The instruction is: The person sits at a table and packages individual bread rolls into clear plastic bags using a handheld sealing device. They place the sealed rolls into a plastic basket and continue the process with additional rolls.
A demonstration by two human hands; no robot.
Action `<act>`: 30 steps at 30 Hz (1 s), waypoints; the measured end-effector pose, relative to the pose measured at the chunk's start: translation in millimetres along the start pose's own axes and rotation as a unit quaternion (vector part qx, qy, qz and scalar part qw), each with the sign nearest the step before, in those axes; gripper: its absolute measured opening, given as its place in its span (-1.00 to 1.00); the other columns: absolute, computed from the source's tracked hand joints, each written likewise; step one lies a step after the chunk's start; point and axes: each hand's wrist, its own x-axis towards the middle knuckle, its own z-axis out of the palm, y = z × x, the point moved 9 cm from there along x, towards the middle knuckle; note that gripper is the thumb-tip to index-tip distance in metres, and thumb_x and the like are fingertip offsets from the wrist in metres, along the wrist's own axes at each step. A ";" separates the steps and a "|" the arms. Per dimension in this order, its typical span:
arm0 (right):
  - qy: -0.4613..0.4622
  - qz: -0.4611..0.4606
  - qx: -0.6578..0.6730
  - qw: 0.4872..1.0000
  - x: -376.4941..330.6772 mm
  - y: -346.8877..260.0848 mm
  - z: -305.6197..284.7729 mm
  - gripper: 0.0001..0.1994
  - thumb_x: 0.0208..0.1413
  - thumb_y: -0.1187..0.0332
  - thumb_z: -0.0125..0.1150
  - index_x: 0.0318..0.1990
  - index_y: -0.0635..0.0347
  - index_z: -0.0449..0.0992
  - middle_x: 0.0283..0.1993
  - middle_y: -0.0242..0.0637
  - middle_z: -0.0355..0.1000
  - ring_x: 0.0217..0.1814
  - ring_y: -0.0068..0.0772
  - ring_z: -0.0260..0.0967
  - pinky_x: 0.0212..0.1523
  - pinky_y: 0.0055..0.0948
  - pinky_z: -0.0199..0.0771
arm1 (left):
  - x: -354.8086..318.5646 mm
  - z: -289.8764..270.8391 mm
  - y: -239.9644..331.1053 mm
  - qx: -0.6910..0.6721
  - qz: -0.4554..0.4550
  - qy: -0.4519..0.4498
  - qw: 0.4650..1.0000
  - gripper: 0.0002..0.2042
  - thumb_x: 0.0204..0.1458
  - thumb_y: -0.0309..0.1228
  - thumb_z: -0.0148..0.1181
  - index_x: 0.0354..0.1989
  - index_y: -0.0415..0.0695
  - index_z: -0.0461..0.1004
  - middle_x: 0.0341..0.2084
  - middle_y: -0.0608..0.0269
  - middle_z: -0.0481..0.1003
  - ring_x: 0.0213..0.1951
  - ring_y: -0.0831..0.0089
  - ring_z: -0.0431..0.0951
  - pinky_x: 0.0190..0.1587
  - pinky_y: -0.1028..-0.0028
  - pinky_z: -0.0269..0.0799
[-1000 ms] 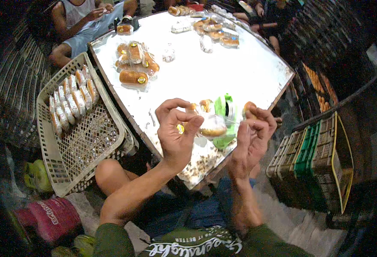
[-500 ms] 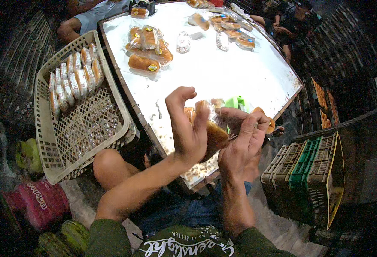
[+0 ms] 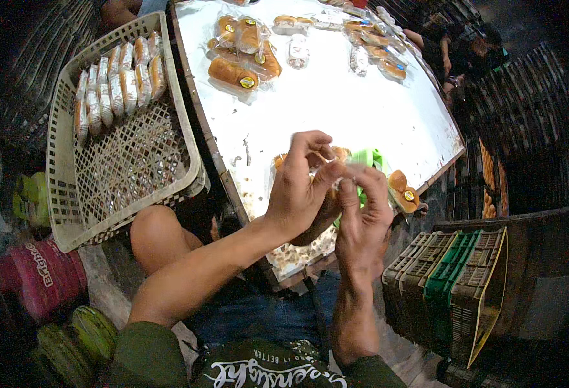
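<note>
Looking down from the head view, I've got both hands over the near corner of the white surface (image 3: 336,119), my left hand (image 3: 293,199) and right hand (image 3: 364,233) meeting at the fingertips. Left forefinger arches up, apart from its thumb; right thumb and forefinger sit close. The tips are blurred, so I can't tell whether either hand is clamped on anything. And the breads: a yellow-stickered roll (image 3: 400,187) sits by the right edge, just beside my right hand; another roll (image 3: 280,160) peeks out behind my left, a bright green object (image 3: 371,157) near it. Toward the far end of the left edge, bagged rolls (image 3: 239,48) lie piled; off that edge, wrapped buns (image 3: 119,81) stand in rows in the crate (image 3: 129,215). This step looks like fine fingertip work, probably on a wrapper; next, I'd judge, calls for a firm pinch and no squeezing of bread.
</note>
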 end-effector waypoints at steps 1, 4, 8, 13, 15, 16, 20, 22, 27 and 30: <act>0.029 0.076 0.083 0.993 -3.8 16.8 -0.8 -0.83 0.15 0.47 0.21 -0.11 0.26 0.51 -0.16 -0.20 0.44 -0.08 -0.31 0.36 0.04 -0.39 0.33 | -1.6 -0.7 2.6 0.030 0.025 -0.011 0.999 -0.63 0.16 -0.12 0.18 -0.37 -0.27 0.48 -0.35 0.10 0.41 -0.25 0.31 0.48 -0.17 0.40 0.40; 0.100 0.039 0.135 0.985 -9.8 15.9 -18.1 -0.89 0.13 0.51 0.21 -0.18 0.25 0.52 -0.18 -0.23 0.39 -0.08 -0.33 0.35 0.01 -0.38 0.34 | -2.8 7.3 8.7 0.061 0.020 -0.023 0.998 -0.70 0.10 -0.20 0.27 -0.39 -0.25 0.49 -0.35 0.12 0.40 -0.23 0.32 0.46 -0.14 0.39 0.39; 0.058 -0.085 -0.155 0.982 -9.6 -16.4 -26.6 -0.84 0.13 0.53 0.18 -0.13 0.30 0.45 -0.18 -0.22 0.31 -0.10 -0.29 0.32 -0.01 -0.37 0.35 | -8.5 16.4 21.1 0.019 0.039 -0.013 0.999 -0.76 0.05 -0.30 0.31 -0.41 -0.24 0.47 -0.35 0.15 0.37 -0.13 0.33 0.42 -0.07 0.39 0.36; 0.153 0.114 0.282 0.940 -13.5 49.3 -25.5 -0.90 0.17 0.52 0.13 -0.22 0.27 0.34 -0.08 -0.26 0.29 -0.06 -0.43 0.26 0.06 -0.46 0.25 | -9.8 35.5 11.1 0.060 -0.036 -0.037 0.997 -0.79 0.00 -0.41 0.34 -0.41 -0.20 0.40 -0.37 0.20 0.34 -0.18 0.40 0.34 -0.10 0.42 0.32; 0.150 0.154 0.283 0.934 -22.1 49.2 -17.3 -0.79 0.14 0.51 0.17 -0.11 0.22 0.30 -0.06 -0.29 0.30 -0.05 -0.47 0.27 0.05 -0.47 0.28 | -19.9 25.6 -28.2 -0.041 -0.188 -0.005 0.981 -0.78 0.00 -0.50 0.29 -0.41 -0.15 0.29 -0.39 0.32 0.28 -0.30 0.55 0.27 -0.19 0.49 0.30; 0.131 0.161 0.263 0.942 -23.6 50.9 -14.0 -0.73 0.12 0.52 0.19 -0.06 0.21 0.29 -0.06 -0.28 0.31 -0.05 -0.45 0.29 0.04 -0.45 0.29 | -21.7 21.5 -37.1 -0.115 -0.197 0.024 0.973 -0.78 0.01 -0.53 0.25 -0.40 -0.14 0.25 -0.40 0.36 0.26 -0.34 0.59 0.26 -0.22 0.53 0.29; 0.129 0.205 -0.153 0.958 -57.4 133.2 -83.5 -0.61 0.12 0.27 0.22 0.01 0.31 0.35 -0.08 -0.05 0.39 -0.05 -0.20 0.36 -0.03 -0.29 0.37 | -9.0 5.4 -27.5 -0.086 -0.174 0.040 0.980 -0.82 0.06 -0.59 0.14 -0.33 -0.13 0.22 -0.42 0.38 0.23 -0.35 0.62 0.29 -0.22 0.58 0.31; 0.076 0.287 -0.131 0.946 -82.3 195.6 -80.0 -0.64 0.13 0.17 0.21 -0.14 0.36 0.50 -0.11 -0.01 0.42 -0.06 -0.16 0.36 -0.04 -0.25 0.35 | -8.9 13.2 -32.7 -0.085 -0.180 0.024 0.980 -0.83 0.08 -0.59 0.12 -0.34 -0.14 0.23 -0.44 0.39 0.23 -0.36 0.63 0.30 -0.22 0.57 0.32; 0.089 0.327 -0.047 0.940 -63.2 235.7 -70.4 -0.63 0.10 0.12 0.23 -0.36 0.37 0.58 -0.23 -0.01 0.46 -0.14 -0.16 0.40 -0.03 -0.31 0.33 | -11.2 12.3 -38.1 -0.035 -0.164 0.014 0.986 -0.86 0.11 -0.56 0.11 -0.36 -0.14 0.24 -0.47 0.41 0.24 -0.37 0.64 0.28 -0.25 0.56 0.29; 0.110 0.275 -0.156 0.942 -80.8 173.6 -79.3 -0.62 0.09 0.12 0.24 -0.35 0.37 0.58 -0.30 -0.05 0.47 -0.20 -0.15 0.42 -0.07 -0.31 0.35 | -10.3 2.0 -37.0 -0.016 -0.162 0.028 0.986 -0.87 0.11 -0.55 0.10 -0.37 -0.15 0.25 -0.47 0.42 0.24 -0.38 0.63 0.24 -0.27 0.55 0.26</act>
